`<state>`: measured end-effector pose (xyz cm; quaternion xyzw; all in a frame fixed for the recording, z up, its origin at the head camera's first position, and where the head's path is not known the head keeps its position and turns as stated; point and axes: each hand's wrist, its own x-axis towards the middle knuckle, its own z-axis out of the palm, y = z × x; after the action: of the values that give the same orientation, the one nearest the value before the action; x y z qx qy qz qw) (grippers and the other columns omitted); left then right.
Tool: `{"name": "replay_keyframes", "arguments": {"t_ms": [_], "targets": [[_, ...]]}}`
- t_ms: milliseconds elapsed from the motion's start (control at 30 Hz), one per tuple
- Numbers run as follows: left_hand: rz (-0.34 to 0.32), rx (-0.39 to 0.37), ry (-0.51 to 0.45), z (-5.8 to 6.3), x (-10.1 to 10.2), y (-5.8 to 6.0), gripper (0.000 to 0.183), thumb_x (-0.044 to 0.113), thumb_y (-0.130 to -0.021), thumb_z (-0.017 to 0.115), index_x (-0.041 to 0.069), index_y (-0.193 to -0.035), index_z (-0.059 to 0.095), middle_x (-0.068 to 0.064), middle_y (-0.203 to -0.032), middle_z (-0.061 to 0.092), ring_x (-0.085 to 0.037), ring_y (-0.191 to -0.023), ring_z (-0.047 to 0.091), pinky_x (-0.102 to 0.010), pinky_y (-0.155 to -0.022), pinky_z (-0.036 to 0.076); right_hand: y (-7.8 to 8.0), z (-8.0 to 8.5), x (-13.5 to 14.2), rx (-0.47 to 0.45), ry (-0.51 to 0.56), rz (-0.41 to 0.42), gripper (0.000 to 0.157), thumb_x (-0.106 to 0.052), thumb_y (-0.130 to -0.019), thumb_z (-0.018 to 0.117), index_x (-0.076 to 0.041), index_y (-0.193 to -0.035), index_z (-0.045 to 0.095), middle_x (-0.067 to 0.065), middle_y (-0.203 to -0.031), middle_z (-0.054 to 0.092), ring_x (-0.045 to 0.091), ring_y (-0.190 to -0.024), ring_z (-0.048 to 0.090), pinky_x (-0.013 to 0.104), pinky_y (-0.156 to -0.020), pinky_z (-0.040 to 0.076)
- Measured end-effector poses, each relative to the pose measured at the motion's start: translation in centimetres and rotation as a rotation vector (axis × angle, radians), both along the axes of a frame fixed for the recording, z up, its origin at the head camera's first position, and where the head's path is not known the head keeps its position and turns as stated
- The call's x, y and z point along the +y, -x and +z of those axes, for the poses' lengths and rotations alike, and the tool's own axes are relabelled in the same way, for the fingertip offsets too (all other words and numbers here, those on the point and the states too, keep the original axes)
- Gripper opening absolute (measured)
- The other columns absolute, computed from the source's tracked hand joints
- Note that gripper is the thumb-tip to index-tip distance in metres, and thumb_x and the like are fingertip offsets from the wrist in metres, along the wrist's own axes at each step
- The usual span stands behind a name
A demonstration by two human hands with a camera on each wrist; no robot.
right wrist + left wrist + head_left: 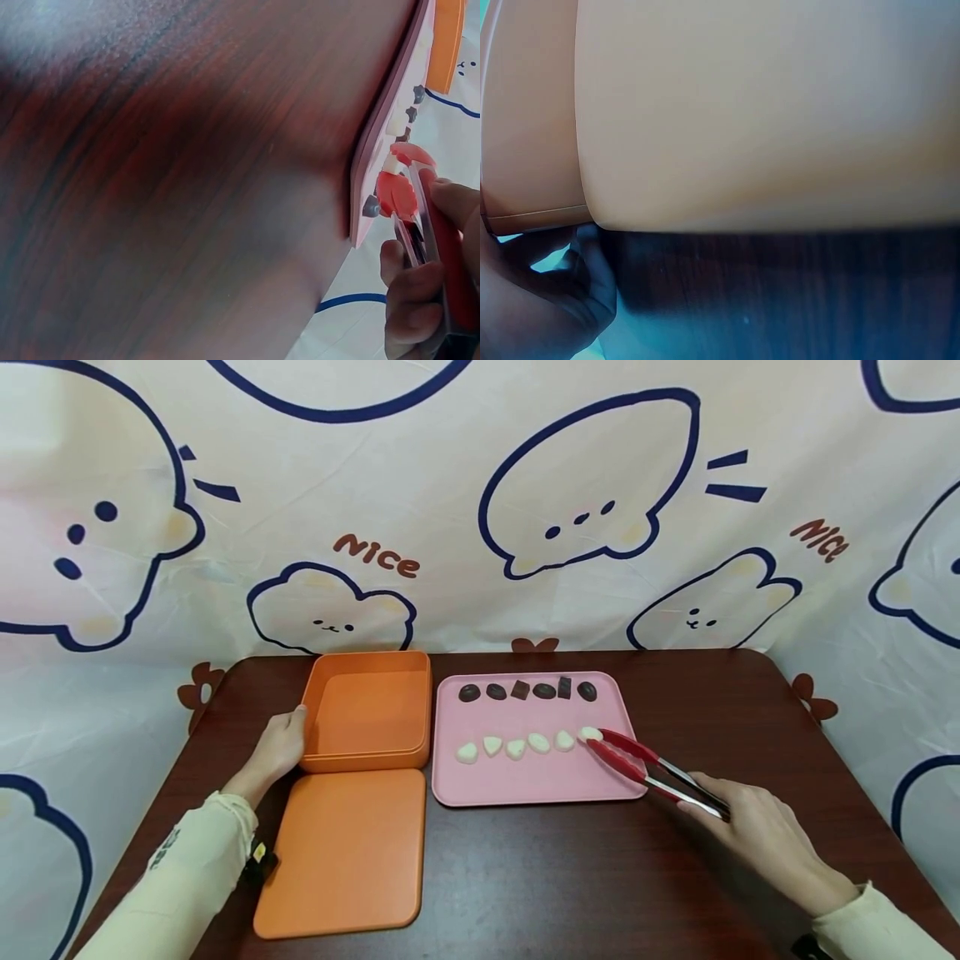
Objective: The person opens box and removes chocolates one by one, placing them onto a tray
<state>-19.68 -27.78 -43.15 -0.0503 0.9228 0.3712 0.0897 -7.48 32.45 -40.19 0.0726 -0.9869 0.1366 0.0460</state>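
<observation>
My right hand (772, 839) grips a pair of tongs (660, 768) with red tips and metal arms. The tips lie on either side of the rightmost white chocolate (589, 733), over a pink tray (525, 783). To its left runs a row of several white chocolates (538, 742); farther back is a row of several dark chocolates (544, 691) in oval and square shapes. On the left side, my left hand (279, 745) holds the left wall of an orange box (367, 710), with part of the fingers hidden. The right wrist view also shows the red tong tips (397, 193) at the tray.
An orange lid (345, 856) lies flat on the dark wooden table (525, 885), just in front of the box. The tray stands close to the box's right side. A patterned cloth (465, 510) hangs behind the table and along both sides.
</observation>
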Motion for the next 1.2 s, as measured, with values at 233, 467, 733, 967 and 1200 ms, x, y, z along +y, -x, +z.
{"name": "replay_keyframes", "arguments": {"t_ms": [233, 467, 733, 967, 1200], "targets": [[0.003, -0.010, -0.003, 0.22, 0.17, -0.01, 0.057, 0.042, -0.110, 0.008, 0.007, -0.080, 0.041, -0.007, -0.073, 0.039, -0.023, -0.071, 0.047, -0.034, -0.071, 0.039, -0.03, -0.17, 0.04, 0.012, -0.018, 0.008, 0.044, -0.039, -0.089, 0.077, -0.014, -0.125, 0.071, 0.006, -0.093, 0.073, 0.015, -0.067, 0.053, 0.034, -0.053, 0.040], [0.000, -0.003, 0.004, 0.23, 0.16, 0.00, 0.058, 0.041, -0.110, 0.008, 0.005, -0.083, 0.044, -0.007, -0.075, 0.041, -0.023, -0.076, 0.050, -0.034, -0.072, 0.039, -0.22, -0.06, 0.01, 0.002, -0.031, 0.006, 0.043, -0.039, -0.089, 0.078, -0.014, -0.123, 0.072, 0.004, -0.091, 0.072, 0.014, -0.066, 0.050, 0.034, -0.053, 0.039], [0.002, -0.013, -0.020, 0.16, 0.20, -0.02, 0.056, 0.043, -0.110, 0.008, 0.009, -0.078, 0.039, -0.004, -0.070, 0.037, -0.021, -0.067, 0.044, -0.033, -0.068, 0.038, -0.08, 0.05, -0.01, -0.046, -0.034, -0.013, 0.055, -0.044, -0.084, 0.081, -0.008, -0.125, 0.070, 0.010, -0.096, 0.074, 0.017, -0.068, 0.054, 0.033, -0.053, 0.039], [0.001, -0.002, -0.007, 0.23, 0.19, -0.01, 0.059, 0.041, -0.110, 0.008, 0.004, -0.084, 0.046, -0.010, -0.077, 0.043, -0.025, -0.078, 0.051, -0.035, -0.074, 0.040, 0.09, 0.28, -0.07, -0.046, -0.010, -0.027, 0.055, -0.039, -0.083, 0.082, -0.005, -0.124, 0.069, 0.008, -0.093, 0.074, 0.015, -0.068, 0.052, 0.030, -0.052, 0.038], [-0.005, 0.001, -0.017, 0.19, 0.04, -0.12, 0.070, 0.039, -0.111, 0.008, -0.012, -0.121, 0.053, -0.029, -0.110, 0.056, -0.035, -0.099, 0.055, -0.043, -0.085, 0.044, 0.28, 0.25, -0.27, -0.035, 0.006, -0.025, 0.055, -0.039, -0.084, 0.082, -0.005, -0.125, 0.069, 0.008, -0.094, 0.074, 0.015, -0.070, 0.055, 0.031, -0.055, 0.040]]}}
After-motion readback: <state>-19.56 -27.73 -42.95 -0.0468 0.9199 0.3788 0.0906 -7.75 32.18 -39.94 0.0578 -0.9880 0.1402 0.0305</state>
